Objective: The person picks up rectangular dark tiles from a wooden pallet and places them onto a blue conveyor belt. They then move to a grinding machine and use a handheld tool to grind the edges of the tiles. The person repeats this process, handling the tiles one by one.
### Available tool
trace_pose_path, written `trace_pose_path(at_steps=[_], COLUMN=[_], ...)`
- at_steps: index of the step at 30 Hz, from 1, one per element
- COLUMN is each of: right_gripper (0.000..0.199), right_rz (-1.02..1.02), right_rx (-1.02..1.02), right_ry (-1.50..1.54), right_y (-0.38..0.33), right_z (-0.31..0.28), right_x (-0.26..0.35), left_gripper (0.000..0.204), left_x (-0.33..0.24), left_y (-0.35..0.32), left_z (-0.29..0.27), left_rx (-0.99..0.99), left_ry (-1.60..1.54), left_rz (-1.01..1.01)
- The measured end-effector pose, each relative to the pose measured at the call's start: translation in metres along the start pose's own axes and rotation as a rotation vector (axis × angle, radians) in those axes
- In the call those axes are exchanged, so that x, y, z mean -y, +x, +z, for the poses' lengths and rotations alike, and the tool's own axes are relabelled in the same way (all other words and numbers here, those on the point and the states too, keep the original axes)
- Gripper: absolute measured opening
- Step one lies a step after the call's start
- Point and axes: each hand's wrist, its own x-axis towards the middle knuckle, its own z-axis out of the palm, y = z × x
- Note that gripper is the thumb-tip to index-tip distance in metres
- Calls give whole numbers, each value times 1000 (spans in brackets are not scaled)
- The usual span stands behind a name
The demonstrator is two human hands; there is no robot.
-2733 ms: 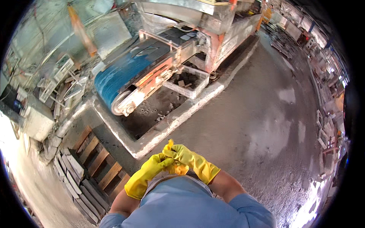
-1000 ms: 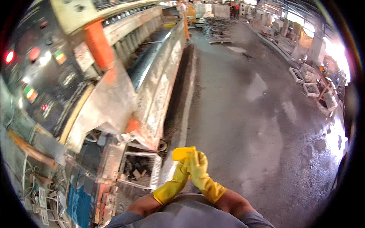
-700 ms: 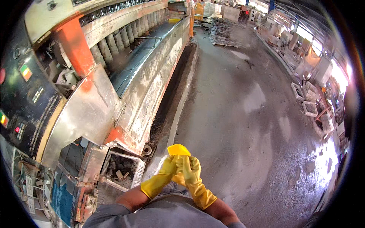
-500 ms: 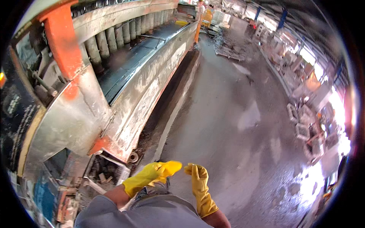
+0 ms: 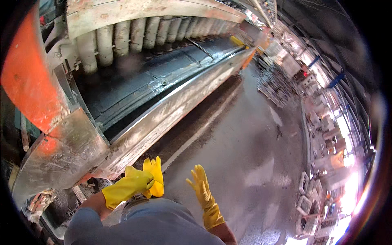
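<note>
My left hand point(image 5: 134, 180) wears a yellow rubber glove and its fingers are closed. Pinched in them is a loose yellow rubber glove point(image 5: 156, 171), its empty fingers pointing up. On the right, my right hand point(image 5: 201, 188) is in a yellow rubber glove too, fingers spread, with nothing in it. A gap lies between the two hands, and both are in front of my body, above the floor. The left hand is close to the lower corner of a long metal machine point(image 5: 179, 112), not visibly touching it.
The machine holds a row of upright cylinders point(image 5: 121, 38) over a dark wet bed point(image 5: 139, 83). An orange post point(image 5: 32, 77) rises at its near end. Wet grey floor point(image 5: 241, 163) stretches along its right side, with crates point(image 5: 304, 204) at the far right and a dark pallet-like stack point(image 5: 277, 85) farther back.
My right hand has opened and its fingers have spread. The left hand has moved left, with the loose glove now upright. The view has swung left, bringing the machine closer.
</note>
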Motion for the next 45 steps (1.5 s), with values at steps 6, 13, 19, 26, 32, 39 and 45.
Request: trace_pose_path(at_steps=[6,13,19,26,32,39,45], right_gripper=[73,40,34,33,30,54,74], right_rz=[-252,-304,-54,-493,-631,-578,-334], right_rx=[309,523,1017,1423,1492,1416,1095], right_ry=[-389,-513,-813,-1982,-2170,-2200,-2065], right_y=[183,389,528,638,604,662,539], right_z=[-26,51,176,222,230,225,292], right_x=[18,79,62,-82,-19,-72,54], left_gripper=[27,31,25,38,40,35,33], left_x=[29,-26,-119,-192,-244,-252,-268], left_y=[5,14,37,82,114,94,17], left_z=[-1,28,18,38,71,63,69], left_rx=[-364,-459,-744,-696,-721,-858,-1032], left_ry=[-157,-524,-961,-1110,-1065,-992,-1104], left_rz=[-108,-717,-1244,-1652,-1913,-1961,-1941])
